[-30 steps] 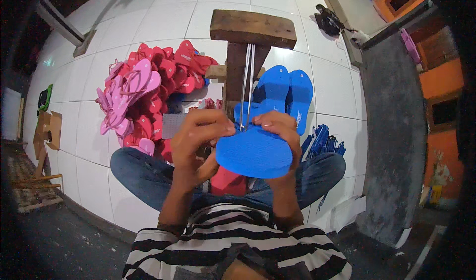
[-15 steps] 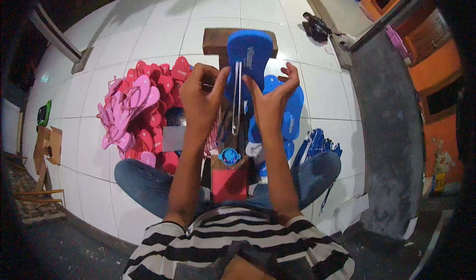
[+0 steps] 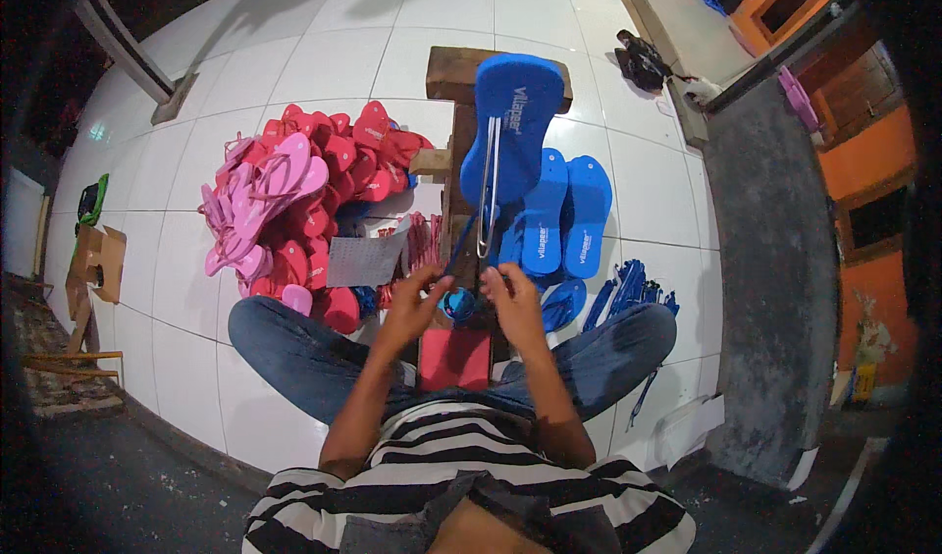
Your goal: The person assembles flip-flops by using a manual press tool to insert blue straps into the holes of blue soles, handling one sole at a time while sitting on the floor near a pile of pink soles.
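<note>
A blue flip-flop sole [image 3: 520, 98] stands tilted at the top of a wooden stand. A long, narrow metal loop [image 3: 488, 186] lies along its front and hangs below it. From the sole's lower part a thin blue strap [image 3: 463, 245] runs down toward me. My left hand [image 3: 414, 309] is closed in a pinch at its lower end. Just right of it, my right hand [image 3: 515, 307] has thumb and fingers pinched together below the metal loop; what lies between them is too small to make out. A small round blue container [image 3: 456, 305] sits between my hands.
Red flip-flop soles [image 3: 339, 161] and pink flip-flops [image 3: 260, 196] are heaped at left, beside a grey perforated sheet [image 3: 365, 260]. Blue soles [image 3: 586, 211] and a bundle of blue straps [image 3: 638, 289] lie at right. A wooden crosspiece [image 3: 451, 73] backs the stand; a red pad [image 3: 455, 360] is near me.
Both hands have come down from beside the blue sole toward me and closed from spread fingers into pinches. The blue strap now stretches to my left hand. The whole view has shifted slightly.
</note>
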A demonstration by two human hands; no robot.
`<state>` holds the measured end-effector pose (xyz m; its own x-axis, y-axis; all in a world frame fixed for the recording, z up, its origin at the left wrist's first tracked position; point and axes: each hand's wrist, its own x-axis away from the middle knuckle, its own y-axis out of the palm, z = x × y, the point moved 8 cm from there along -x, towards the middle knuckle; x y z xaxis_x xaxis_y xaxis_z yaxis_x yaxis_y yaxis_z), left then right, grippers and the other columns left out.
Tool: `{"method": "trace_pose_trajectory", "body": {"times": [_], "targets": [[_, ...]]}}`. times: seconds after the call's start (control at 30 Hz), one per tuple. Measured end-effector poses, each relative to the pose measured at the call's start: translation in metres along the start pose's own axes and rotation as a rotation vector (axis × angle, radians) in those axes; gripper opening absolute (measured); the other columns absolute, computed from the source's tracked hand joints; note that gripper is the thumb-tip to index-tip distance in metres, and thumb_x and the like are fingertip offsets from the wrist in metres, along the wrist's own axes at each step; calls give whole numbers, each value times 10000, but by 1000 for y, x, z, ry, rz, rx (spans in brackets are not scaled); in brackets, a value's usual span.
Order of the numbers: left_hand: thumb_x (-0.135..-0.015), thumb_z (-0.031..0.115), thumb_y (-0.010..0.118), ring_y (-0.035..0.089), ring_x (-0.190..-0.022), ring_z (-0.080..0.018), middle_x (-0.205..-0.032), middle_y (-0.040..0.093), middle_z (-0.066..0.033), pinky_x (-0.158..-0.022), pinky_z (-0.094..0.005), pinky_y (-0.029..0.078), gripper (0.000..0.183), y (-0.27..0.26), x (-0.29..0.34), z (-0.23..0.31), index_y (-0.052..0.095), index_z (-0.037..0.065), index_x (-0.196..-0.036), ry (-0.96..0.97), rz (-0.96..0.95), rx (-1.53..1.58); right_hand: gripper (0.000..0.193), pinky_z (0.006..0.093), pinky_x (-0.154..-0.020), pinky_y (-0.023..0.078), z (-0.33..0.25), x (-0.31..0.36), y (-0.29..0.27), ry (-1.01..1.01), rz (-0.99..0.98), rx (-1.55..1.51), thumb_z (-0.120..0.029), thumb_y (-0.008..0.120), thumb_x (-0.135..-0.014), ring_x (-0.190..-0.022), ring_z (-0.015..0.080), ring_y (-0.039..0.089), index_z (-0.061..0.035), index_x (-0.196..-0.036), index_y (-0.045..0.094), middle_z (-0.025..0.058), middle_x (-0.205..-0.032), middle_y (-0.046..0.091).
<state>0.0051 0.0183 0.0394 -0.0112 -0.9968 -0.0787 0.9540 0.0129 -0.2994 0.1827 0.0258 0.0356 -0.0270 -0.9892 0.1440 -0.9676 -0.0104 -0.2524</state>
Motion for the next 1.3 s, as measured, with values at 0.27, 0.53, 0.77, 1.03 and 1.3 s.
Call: {"method": "trace_pose_trajectory", "body": {"times": [0.27,0.53,0.77,1.03,1.3], "targets": [[-827,14,638,593,-846,-140,-948,642,-86,-811,-295,462,108,-91,-17,49,637,2,-935,190,336,46,207,236,-672,448,-2,4,-79,10,6,66,-185,582,-917,-765,109,575,4,-993,618,40,-814,606],[-820,7,649,632,-856,-176,-929,626,-101,-782,-308,498,174,-7,-43,134,560,5,-970,301,-182,513,215,376,-974,400,-158,13,-47,-563,31,-52,-166,622,-874,-1133,279,525,-37,-1043,654,140,-1111,622],[-850,62,647,604,-720,-116,-844,605,-34,-677,-256,493,128,9,-46,99,553,32,-932,56,-299,744,183,352,-941,423,-157,-5,-20,-664,-339,-299,-152,652,-856,-1050,250,571,-17,-979,641,112,-1033,632],[-875,80,591,569,-893,-143,-1005,601,-80,-808,-286,450,184,-59,-78,155,541,14,-1040,498,224,410,175,276,-835,456,-159,-5,-17,-565,-140,-525,-161,660,-870,-920,141,581,-19,-956,606,65,-986,613],[-870,244,615,553,-1048,-306,-1113,605,-128,-943,-410,356,364,-60,-121,238,557,41,-1167,817,245,-410,206,243,-803,444,-152,-4,-12,-607,-42,-674,-185,686,-855,-882,115,563,-17,-945,608,42,-976,606]]}}
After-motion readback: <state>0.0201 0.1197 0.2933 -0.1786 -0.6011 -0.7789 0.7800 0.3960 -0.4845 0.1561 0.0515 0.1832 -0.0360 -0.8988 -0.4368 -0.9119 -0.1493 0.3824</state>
